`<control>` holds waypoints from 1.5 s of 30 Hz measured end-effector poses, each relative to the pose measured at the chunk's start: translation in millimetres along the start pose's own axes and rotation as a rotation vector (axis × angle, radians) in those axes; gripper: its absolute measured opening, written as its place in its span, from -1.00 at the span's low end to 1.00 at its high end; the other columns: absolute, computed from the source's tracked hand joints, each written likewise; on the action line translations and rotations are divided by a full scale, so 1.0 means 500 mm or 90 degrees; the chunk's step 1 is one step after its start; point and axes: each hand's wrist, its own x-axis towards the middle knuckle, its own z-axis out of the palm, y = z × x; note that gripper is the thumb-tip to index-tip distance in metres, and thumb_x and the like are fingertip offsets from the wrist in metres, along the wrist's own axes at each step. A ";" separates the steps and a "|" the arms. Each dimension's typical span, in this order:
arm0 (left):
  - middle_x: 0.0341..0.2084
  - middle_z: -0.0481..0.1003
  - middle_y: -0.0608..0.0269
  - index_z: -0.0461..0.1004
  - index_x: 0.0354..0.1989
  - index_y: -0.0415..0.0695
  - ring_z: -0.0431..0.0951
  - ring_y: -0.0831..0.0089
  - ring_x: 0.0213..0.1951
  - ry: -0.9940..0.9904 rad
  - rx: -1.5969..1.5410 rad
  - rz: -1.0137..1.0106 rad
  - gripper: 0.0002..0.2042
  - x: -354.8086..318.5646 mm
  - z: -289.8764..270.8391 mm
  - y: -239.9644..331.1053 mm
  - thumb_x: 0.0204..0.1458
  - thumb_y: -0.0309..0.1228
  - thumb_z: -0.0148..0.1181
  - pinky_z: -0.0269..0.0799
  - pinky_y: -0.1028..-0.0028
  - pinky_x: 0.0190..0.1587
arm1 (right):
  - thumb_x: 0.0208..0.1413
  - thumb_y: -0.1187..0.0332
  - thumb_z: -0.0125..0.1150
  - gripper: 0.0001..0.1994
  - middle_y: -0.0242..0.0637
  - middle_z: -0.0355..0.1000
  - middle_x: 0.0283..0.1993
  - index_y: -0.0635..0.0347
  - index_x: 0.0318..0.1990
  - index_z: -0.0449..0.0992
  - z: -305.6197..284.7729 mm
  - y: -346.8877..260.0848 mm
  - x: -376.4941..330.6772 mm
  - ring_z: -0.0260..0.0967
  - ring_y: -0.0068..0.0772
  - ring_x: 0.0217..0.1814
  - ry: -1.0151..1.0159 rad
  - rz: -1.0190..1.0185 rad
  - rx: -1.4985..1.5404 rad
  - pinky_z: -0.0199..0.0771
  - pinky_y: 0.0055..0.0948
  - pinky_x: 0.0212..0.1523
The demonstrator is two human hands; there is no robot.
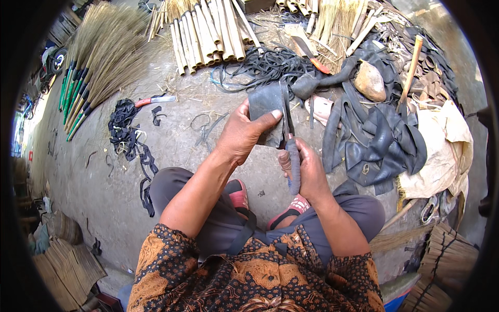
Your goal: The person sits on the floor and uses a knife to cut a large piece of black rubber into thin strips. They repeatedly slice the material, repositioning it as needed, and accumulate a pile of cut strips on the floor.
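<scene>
My left hand (240, 134) pinches a flat piece of black rubber (264, 103), its thumb pressed on the upper face near the right edge. My right hand (311, 174) is closed round the grey-wrapped handles of a pair of scissors (293, 156). Their dark, long blades point away from me and lie along the rubber's right edge; whether rubber is between them I cannot tell. Both hands are above my crossed legs. Beyond the rubber lies a tangled heap of black rubber strips (270, 65).
Brooms with green handles (78, 86) lie at far left; bamboo-handled ones (208, 34) lie ahead. A red-handled knife (150, 101) rests by a black strip chain (125, 125). On the right are black rubber sheets (382, 140), a stone (370, 82), a wooden handle (413, 65) and a pale sack (442, 151).
</scene>
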 end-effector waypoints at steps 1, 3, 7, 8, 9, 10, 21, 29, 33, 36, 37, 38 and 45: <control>-0.16 0.59 0.30 0.43 0.09 -0.21 0.59 0.53 -0.17 0.001 0.024 0.003 -0.57 -0.005 0.004 -0.002 0.06 -0.46 0.43 0.55 0.44 -0.01 | 0.21 -0.06 0.32 -0.50 -0.48 0.37 -0.45 0.28 -0.08 0.48 -0.001 -0.001 0.001 0.25 -0.72 -0.53 0.007 -0.022 -0.022 0.27 -0.62 -0.52; -0.17 0.59 0.31 0.43 0.10 -0.22 0.58 0.55 -0.18 -0.006 0.052 -0.002 -0.56 -0.009 0.007 -0.002 0.06 -0.45 0.44 0.54 0.47 -0.03 | 0.22 -0.06 0.31 -0.50 -0.49 0.36 -0.46 0.28 -0.09 0.47 -0.002 -0.004 0.003 0.25 -0.72 -0.51 0.025 -0.034 -0.053 0.27 -0.61 -0.51; -0.17 0.59 0.30 0.44 0.08 -0.21 0.58 0.55 -0.18 -0.029 0.079 0.006 -0.58 -0.007 0.005 -0.003 0.07 -0.44 0.43 0.54 0.48 -0.04 | 0.21 -0.04 0.33 -0.52 -0.51 0.36 -0.47 0.27 -0.12 0.46 -0.010 -0.012 -0.007 0.25 -0.74 -0.50 -0.005 0.041 -0.027 0.24 -0.60 -0.52; -0.17 0.59 0.30 0.45 0.08 -0.21 0.59 0.54 -0.18 -0.026 0.045 -0.012 -0.58 -0.002 0.002 -0.001 0.06 -0.43 0.44 0.54 0.47 -0.04 | 0.22 -0.03 0.33 -0.53 -0.51 0.36 -0.47 0.27 -0.12 0.47 -0.008 -0.013 -0.009 0.25 -0.74 -0.50 -0.006 0.029 -0.035 0.23 -0.60 -0.53; -0.17 0.59 0.29 0.45 0.07 -0.21 0.59 0.53 -0.19 -0.023 0.011 -0.032 -0.58 0.007 -0.003 0.005 0.06 -0.43 0.44 0.54 0.47 -0.04 | 0.22 -0.02 0.33 -0.54 -0.52 0.36 -0.47 0.27 -0.13 0.47 -0.005 -0.013 -0.010 0.25 -0.74 -0.50 -0.008 0.031 -0.031 0.23 -0.60 -0.54; -0.18 0.60 0.28 0.45 0.07 -0.21 0.60 0.52 -0.19 -0.016 -0.017 -0.057 -0.58 0.013 -0.008 0.010 0.06 -0.42 0.44 0.55 0.47 -0.04 | 0.22 -0.01 0.33 -0.54 -0.51 0.36 -0.47 0.27 -0.11 0.47 -0.002 -0.014 -0.011 0.25 -0.74 -0.50 -0.023 0.038 -0.001 0.23 -0.61 -0.54; -0.20 0.59 0.29 0.40 0.11 -0.19 0.60 0.53 -0.23 -0.059 0.074 -0.014 -0.53 -0.010 0.006 0.010 0.07 -0.41 0.45 0.56 0.45 -0.11 | 0.24 0.00 0.32 -0.51 -0.44 0.40 -0.42 0.31 -0.01 0.45 -0.006 -0.017 -0.002 0.31 -0.67 -0.40 0.010 -0.047 -0.104 0.37 -0.56 -0.37; -0.24 0.60 0.30 0.47 0.03 -0.20 0.61 0.53 -0.26 -0.069 0.009 -0.017 -0.63 -0.001 0.000 0.009 0.10 -0.37 0.42 0.58 0.43 -0.13 | 0.18 0.26 0.40 -0.65 -0.31 0.53 -0.37 0.36 -0.08 0.46 -0.006 -0.030 -0.014 0.44 -0.63 -0.36 -0.003 -0.003 -0.057 0.45 -0.49 -0.35; -0.18 0.59 0.27 0.45 0.07 -0.19 0.61 0.51 -0.20 -0.032 -0.035 0.004 -0.61 0.011 -0.010 0.019 0.11 -0.38 0.40 0.58 0.41 -0.10 | 0.21 0.24 0.38 -0.64 -0.33 0.49 -0.37 0.36 -0.06 0.45 0.005 -0.036 -0.016 0.40 -0.63 -0.34 -0.034 0.065 -0.006 0.45 -0.49 -0.32; -0.16 0.57 0.29 0.41 0.11 -0.19 0.59 0.53 -0.18 -0.062 0.020 0.040 -0.58 0.007 -0.008 0.015 0.11 -0.40 0.39 0.57 0.43 -0.07 | 0.23 0.18 0.37 -0.59 -0.36 0.47 -0.36 0.36 0.00 0.45 0.002 -0.032 -0.009 0.38 -0.62 -0.33 -0.007 -0.063 -0.086 0.45 -0.51 -0.29; -0.18 0.57 0.31 0.41 0.11 -0.19 0.58 0.54 -0.19 -0.064 0.040 0.047 -0.58 0.002 -0.005 0.010 0.11 -0.40 0.39 0.56 0.44 -0.07 | 0.23 0.16 0.36 -0.58 -0.35 0.47 -0.36 0.36 0.00 0.45 0.001 -0.029 -0.006 0.37 -0.63 -0.33 0.005 -0.063 -0.118 0.44 -0.52 -0.29; -0.19 0.56 0.32 0.41 0.11 -0.19 0.58 0.55 -0.19 -0.065 0.060 0.055 -0.58 -0.001 -0.001 0.006 0.11 -0.40 0.39 0.56 0.45 -0.07 | 0.23 0.14 0.36 -0.56 -0.35 0.46 -0.36 0.36 0.01 0.45 -0.002 -0.027 -0.002 0.36 -0.63 -0.32 0.013 -0.069 -0.138 0.44 -0.52 -0.28; -0.23 0.56 0.36 0.45 0.04 -0.18 0.57 0.57 -0.26 -0.068 0.102 0.054 -0.66 -0.006 0.004 0.003 0.13 -0.40 0.37 0.54 0.50 -0.11 | 0.18 0.22 0.40 -0.61 -0.20 0.60 -0.36 0.38 -0.06 0.49 -0.008 -0.027 -0.005 0.50 -0.50 -0.38 0.015 0.009 -0.077 0.48 -0.44 -0.31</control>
